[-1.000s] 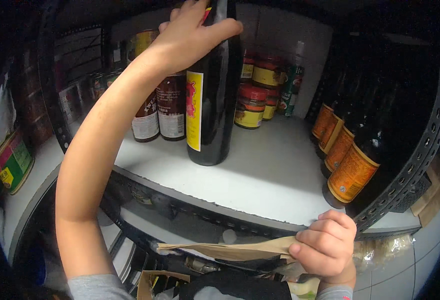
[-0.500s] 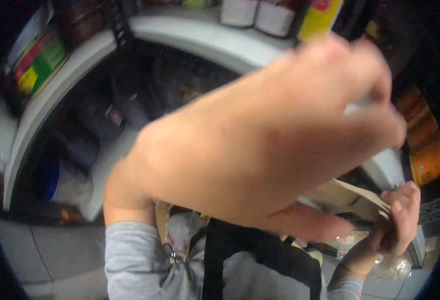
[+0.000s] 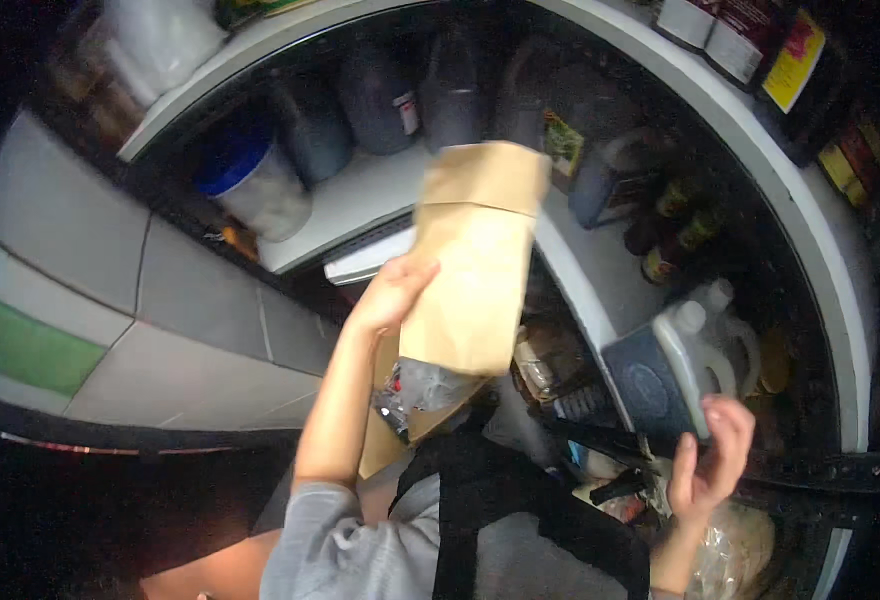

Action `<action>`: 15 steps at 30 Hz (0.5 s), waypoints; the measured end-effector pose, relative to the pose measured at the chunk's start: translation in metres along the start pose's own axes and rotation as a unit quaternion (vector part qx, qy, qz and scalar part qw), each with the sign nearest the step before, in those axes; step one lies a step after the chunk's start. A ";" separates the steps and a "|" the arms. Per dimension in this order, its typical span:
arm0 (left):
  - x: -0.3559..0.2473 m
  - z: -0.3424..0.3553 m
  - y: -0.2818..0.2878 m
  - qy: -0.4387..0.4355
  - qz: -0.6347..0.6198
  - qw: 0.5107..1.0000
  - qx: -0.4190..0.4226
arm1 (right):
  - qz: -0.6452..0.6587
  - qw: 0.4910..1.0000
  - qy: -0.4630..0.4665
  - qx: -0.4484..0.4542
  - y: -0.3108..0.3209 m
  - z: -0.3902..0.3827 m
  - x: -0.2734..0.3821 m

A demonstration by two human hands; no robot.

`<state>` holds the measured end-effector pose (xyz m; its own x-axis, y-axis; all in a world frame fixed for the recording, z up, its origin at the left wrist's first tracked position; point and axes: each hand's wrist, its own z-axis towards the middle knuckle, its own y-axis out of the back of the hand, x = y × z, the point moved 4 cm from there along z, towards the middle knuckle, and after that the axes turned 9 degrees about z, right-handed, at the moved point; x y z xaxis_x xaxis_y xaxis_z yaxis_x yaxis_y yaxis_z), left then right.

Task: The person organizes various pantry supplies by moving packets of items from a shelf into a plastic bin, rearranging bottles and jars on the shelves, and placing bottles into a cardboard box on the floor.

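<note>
A flat brown paper bag with its top end folded hangs in front of me, slightly tilted. My left hand grips its left edge, thumb on the front face, with the other fingers hidden behind it. Off to the right, my right hand holds nothing; its fingers are apart and half curled. It is nearest to a jug of dark liquid at the lower shelf's right. Below the bag, an open cardboard box contains clear plastic wrapping.
A corner shelf carries dark jugs, a blue-lidded tub and small jars. Above it runs a white shelf edge with bottles and a yellow-labelled package. Clear plastic lies by my right forearm. Grey tiles are at the left.
My left arm has swung from across the view to the left, and the paper bag is now in that hand. My right hand, earlier at a tan paper edge, has let go. The view has shifted.
</note>
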<state>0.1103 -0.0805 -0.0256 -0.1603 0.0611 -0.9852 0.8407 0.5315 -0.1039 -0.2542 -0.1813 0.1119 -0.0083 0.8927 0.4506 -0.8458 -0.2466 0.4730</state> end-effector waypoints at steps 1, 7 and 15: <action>0.020 -0.002 0.013 0.026 -0.117 0.991 -0.058 | 0.000 0.998 -0.056 0.040 -0.006 -0.009 -0.005; 0.100 -0.005 0.094 0.032 -0.174 0.953 -0.245 | 0.089 0.965 -0.184 0.167 -0.049 -0.062 -0.024; 0.095 0.089 0.115 -0.006 -0.421 0.890 -0.177 | 0.081 0.945 -0.212 0.237 -0.082 -0.070 -0.020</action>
<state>0.2380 -0.0889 -0.1431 -0.6488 -0.4916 -0.5809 0.2105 0.6176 -0.7578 -0.2214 -0.1522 0.0114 0.1824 0.6224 0.7612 -0.5176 -0.5974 0.6125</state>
